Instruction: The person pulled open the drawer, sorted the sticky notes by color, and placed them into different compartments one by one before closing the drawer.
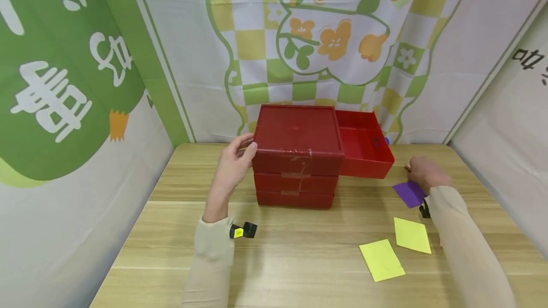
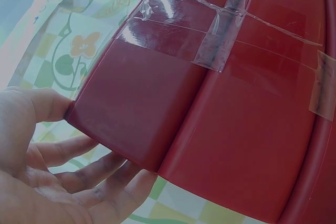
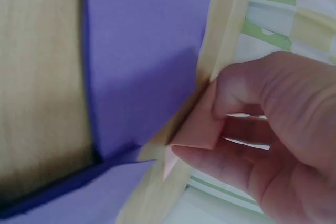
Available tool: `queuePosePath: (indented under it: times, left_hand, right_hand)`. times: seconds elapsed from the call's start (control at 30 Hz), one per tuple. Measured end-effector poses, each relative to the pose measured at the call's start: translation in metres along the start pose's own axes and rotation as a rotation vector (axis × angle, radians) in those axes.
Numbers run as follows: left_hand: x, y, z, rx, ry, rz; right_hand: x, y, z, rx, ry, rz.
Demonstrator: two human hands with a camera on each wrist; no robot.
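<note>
A red drawer box [image 1: 295,156] stands toward the back of the table, its top drawer [image 1: 364,168] sticking out on the right. My left hand [image 1: 233,160] rests on the box's left side. In the left wrist view its thumb [image 2: 50,103] lies at the box's edge, while the relaxed fingers touch the side. To the right of the drawer, my right hand [image 1: 428,172] pinches a small pink paper note [image 3: 202,124] between thumb and fingers. Beside that hand lies a purple paper note [image 1: 408,194]; in the right wrist view the purple paper [image 3: 147,51] shows a folded or overlapping lower part.
Two yellow paper notes [image 1: 382,260] [image 1: 412,235] lie on the wooden table [image 1: 299,260] at the front right. Clear tape [image 2: 223,32] crosses the box's front. Printed cloth [image 1: 295,80] hangs close behind the box. A blue round thing [image 1: 387,140] shows by the drawer's far corner.
</note>
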State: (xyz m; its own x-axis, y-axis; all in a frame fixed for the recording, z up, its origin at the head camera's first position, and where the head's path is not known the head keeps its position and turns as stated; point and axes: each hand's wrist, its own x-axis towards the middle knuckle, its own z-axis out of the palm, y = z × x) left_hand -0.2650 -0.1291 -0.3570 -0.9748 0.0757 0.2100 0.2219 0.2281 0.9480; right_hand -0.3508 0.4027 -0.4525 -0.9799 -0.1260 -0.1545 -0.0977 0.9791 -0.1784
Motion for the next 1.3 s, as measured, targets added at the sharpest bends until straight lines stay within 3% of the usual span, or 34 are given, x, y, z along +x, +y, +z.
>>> queuePosePath:
  times: [0.27, 0.53, 0.87, 1.3]
  left_hand:
    - [-0.001, 0.001, 0.0, -0.003, 0.003, 0.002]
    - [-0.001, 0.0, 0.0, 0.009, -0.018, 0.018]
    - [-0.002, 0.001, -0.002, 0.018, -0.001, 0.035]
    - [-0.002, 0.001, -0.001, -0.003, 0.004, 0.029]
  right_hand:
    - [-0.012, -0.006, -0.002, 0.051, 0.04, -0.007]
    - [-0.022, 0.004, -0.006, 0.096, 0.097, 0.039]
    - [-0.027, 0.002, -0.033, 0.076, 0.334, 0.028]
    - [-0.04, -0.012, -0.073, 0.051, 0.382, -0.016]
